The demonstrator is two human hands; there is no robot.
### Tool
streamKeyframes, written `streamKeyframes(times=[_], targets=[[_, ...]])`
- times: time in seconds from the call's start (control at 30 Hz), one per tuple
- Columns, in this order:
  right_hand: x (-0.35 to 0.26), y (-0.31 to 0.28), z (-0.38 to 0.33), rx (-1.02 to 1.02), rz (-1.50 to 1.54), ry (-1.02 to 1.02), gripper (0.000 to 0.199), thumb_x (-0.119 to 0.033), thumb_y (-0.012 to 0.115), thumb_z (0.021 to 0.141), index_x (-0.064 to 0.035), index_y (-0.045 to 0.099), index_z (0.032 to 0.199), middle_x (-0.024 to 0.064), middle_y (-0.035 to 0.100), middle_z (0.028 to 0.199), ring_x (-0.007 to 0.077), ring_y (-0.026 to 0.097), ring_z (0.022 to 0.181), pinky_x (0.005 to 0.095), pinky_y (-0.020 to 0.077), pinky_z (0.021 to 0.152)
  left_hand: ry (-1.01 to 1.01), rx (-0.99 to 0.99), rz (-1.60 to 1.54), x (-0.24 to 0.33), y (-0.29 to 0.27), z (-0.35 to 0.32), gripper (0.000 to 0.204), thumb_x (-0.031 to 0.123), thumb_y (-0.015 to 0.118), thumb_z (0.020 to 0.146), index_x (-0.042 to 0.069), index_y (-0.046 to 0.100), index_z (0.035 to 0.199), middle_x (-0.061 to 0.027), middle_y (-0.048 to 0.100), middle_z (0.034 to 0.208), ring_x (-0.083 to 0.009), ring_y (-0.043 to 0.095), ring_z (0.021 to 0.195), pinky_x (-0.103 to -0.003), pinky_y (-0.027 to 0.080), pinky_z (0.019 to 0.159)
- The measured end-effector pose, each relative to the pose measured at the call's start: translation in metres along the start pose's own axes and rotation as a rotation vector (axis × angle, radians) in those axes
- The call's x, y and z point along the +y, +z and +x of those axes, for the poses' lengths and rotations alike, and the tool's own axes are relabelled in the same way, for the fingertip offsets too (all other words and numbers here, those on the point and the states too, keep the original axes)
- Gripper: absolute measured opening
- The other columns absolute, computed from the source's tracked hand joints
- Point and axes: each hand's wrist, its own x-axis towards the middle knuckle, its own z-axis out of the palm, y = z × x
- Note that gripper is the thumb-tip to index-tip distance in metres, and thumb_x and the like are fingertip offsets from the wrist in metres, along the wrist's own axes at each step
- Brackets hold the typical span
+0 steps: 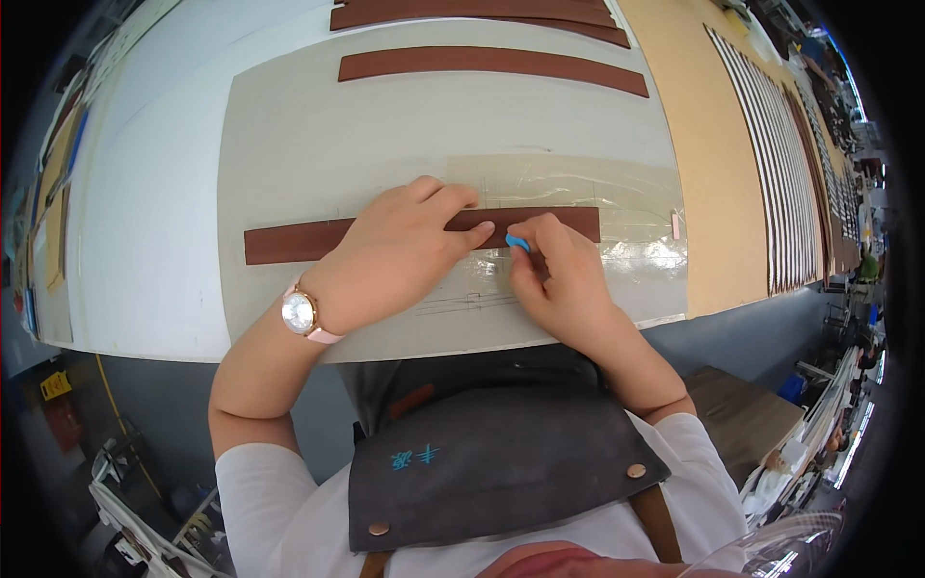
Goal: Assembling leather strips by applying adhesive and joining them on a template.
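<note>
A long reddish-brown strip (294, 241), leather-like, lies crosswise on the grey mat (279, 144) in front of me. My left hand (400, 241) rests over its middle, thumb on the strip and index finger by its far edge, the fingers apart. Just right of that thumb, my right hand (564, 275) is closed, pinching a small blue piece (519, 241) between thumb and index finger at the strip's near edge. The exact kind of the blue piece cannot be made out. Part of the strip is hidden under both hands.
Another brown strip (491, 63) lies farther back, with several stacked strips (462, 13) beyond it. A clear glossy sheet (636, 183) with drawn lines covers the mat's right part. A tiny pink piece (675, 225) sits there. Striped material (766, 159) lies on the tan board (699, 193).
</note>
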Motion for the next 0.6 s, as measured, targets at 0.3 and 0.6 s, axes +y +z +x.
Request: streamKeyframes(times=[0.3, 0.6], targets=[[0.0053, 0.0089, 0.0019, 0.009, -0.14, -0.159, 0.021, 0.003, 0.068, 0.077, -0.001, 0.06, 0.096, 0.012, 0.06, 0.076, 0.0328, 0.062, 0.07, 0.0436, 0.0493, 0.063, 0.016, 0.074, 0.017, -0.0022, 0.0039, -0.0019, 0.02, 0.016, 0.07, 0.089, 0.012, 0.081, 0.106, -0.0042, 0.064, 0.118, -0.0221, 0.06, 0.101, -0.035, 0.054, 0.085], [0.0059, 0.0068, -0.0009, 0.043, -0.066, -0.111, 0.023, 0.006, 0.068, 0.075, -0.0013, 0.062, 0.096, 0.0123, 0.061, 0.077, 0.0325, 0.062, 0.069, 0.043, 0.0495, 0.063, 0.018, 0.058, 0.026, -0.0013, 0.0016, -0.0017, 0.023, 0.015, 0.07, 0.088, 0.012, 0.08, 0.109, -0.0043, 0.063, 0.119, -0.0217, 0.06, 0.102, -0.035, 0.054, 0.086]])
